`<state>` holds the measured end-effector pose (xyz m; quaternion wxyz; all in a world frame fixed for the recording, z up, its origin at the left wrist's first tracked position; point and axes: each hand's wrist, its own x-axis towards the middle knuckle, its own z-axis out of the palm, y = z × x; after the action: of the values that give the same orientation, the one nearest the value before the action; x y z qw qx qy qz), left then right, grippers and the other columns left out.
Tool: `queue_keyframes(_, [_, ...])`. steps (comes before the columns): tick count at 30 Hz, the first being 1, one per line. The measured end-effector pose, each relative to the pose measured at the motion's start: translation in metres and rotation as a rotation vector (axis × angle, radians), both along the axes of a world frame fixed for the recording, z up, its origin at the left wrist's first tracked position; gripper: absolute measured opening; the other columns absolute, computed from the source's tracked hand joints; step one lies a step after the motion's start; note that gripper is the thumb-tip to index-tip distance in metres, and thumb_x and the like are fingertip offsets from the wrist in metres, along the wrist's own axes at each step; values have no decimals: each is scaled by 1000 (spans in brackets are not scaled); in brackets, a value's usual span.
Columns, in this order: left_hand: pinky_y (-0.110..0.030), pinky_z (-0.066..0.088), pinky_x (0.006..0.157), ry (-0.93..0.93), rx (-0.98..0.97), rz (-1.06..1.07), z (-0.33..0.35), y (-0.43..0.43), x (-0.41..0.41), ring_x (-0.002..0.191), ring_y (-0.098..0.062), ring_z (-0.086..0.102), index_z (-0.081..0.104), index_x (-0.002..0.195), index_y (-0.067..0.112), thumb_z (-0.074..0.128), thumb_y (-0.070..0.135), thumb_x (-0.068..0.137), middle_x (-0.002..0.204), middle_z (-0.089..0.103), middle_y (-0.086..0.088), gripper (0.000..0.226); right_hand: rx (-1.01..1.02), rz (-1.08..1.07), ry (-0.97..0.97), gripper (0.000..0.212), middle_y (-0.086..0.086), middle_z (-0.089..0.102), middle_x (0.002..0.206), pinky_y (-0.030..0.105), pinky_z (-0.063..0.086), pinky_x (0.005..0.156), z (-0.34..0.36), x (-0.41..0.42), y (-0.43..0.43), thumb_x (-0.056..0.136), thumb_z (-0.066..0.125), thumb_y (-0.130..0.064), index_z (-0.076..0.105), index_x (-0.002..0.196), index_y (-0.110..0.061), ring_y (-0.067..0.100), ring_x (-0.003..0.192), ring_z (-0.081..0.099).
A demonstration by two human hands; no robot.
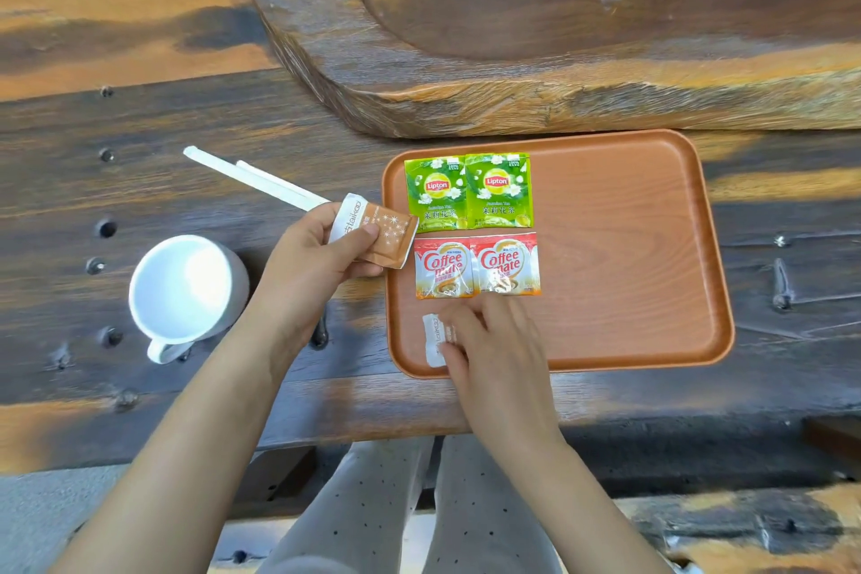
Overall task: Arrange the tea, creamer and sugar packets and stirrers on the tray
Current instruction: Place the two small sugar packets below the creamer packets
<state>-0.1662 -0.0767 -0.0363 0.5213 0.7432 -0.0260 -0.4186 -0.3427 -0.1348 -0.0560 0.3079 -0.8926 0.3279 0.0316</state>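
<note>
An orange tray (629, 247) lies on the wooden table. Two green Lipton tea packets (467, 191) sit side by side at its far left. Below them lie two red Coffee mate creamer packets (477, 266). My left hand (317, 256) holds a brown and white sugar packet (377, 231) just left of the tray's edge. My right hand (489, 340) presses flat on a second sugar packet (432, 340) at the tray's near left; only its white end shows. Two white wrapped stirrers (251, 177) lie on the table left of the tray, partly hidden by my left hand.
A white mug (186, 289) stands on the table to the left, close to my left forearm. A thick carved wooden slab (512, 75) rises just behind the tray. The table's near edge runs below my wrists, with my knees under it.
</note>
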Motion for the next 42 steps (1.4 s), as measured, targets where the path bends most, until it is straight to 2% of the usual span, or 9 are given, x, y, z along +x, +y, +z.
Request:
queue_keyframes(14, [-15, 56, 60, 72, 8, -39, 6, -2, -10, 63, -7, 65, 61, 105, 5, 52, 8, 90, 82, 69, -5, 17, 19, -5, -82, 22, 3, 58, 97, 39, 48, 80, -1, -1, 2, 80, 67, -17, 61, 101, -16, 25, 93, 54])
queue_keyframes(19, [-15, 55, 57, 178, -77, -92, 13, -10, -29, 66, -10, 67, 62, 104, 2, 53, 5, 88, 83, 70, -7, 18, 516, -399, -383, 23, -16, 61, 95, 14, 46, 75, 13, 0, -14, 85, 59, -30, 55, 107, -34, 1, 85, 57])
queue_keyframes(22, [-23, 59, 68, 234, -132, -146, 18, -16, -44, 77, -18, 70, 65, 101, 7, 57, 5, 86, 88, 73, -7, 17, 734, -592, -498, 17, -4, 69, 86, 18, 52, 71, 17, 3, -30, 87, 62, -13, 61, 94, -28, 1, 74, 61])
queue_keyframes(25, [-24, 57, 73, 56, -98, -170, 16, -20, -56, 79, -11, 67, 67, 93, 20, 62, 6, 83, 86, 72, 1, 18, 802, -707, -597, 18, -8, 70, 70, 11, 48, 60, 18, -3, -50, 87, 59, -1, 64, 86, -18, -2, 60, 57])
queue_keyframes(29, [-6, 41, 73, -656, 91, -252, 6, -1, -75, 77, 0, 56, 62, 82, 25, 64, 9, 80, 81, 62, 10, 17, 718, -819, -575, 23, -15, 65, 57, 6, 41, 53, 13, -29, -74, 88, 55, 0, 63, 80, -21, -5, 51, 51])
queue_keyframes(31, [-10, 36, 78, -826, 130, -409, -3, 15, -87, 84, -5, 51, 64, 84, 17, 64, 10, 77, 85, 60, 5, 10, 687, -771, -454, 26, -15, 64, 54, 6, 41, 54, 9, -38, -73, 87, 55, 1, 63, 75, -21, -5, 51, 52])
queue_keyframes(36, [-22, 37, 87, -878, 197, -571, -26, 27, -102, 98, -17, 51, 67, 90, 9, 72, 11, 73, 98, 62, -7, 17, 600, -582, -203, 23, 4, 66, 65, 17, 43, 62, 0, -42, -52, 84, 60, -1, 62, 74, -23, 5, 60, 54])
queue_keyframes(38, [-20, 36, 86, -875, 216, -589, -30, 26, -102, 98, -16, 49, 66, 90, 9, 73, 9, 71, 98, 61, -8, 19, 471, -483, -152, 21, -7, 61, 60, 7, 38, 55, -2, -42, -50, 83, 61, -4, 60, 75, -24, 0, 55, 53])
queue_keyframes(42, [-19, 37, 85, -879, 246, -625, -32, 26, -100, 96, -22, 54, 67, 89, 10, 74, 8, 70, 97, 61, -7, 21, 215, -351, -75, 7, -6, 54, 65, 20, 25, 53, -5, -42, -46, 84, 58, -6, 62, 82, -12, 16, 60, 49])
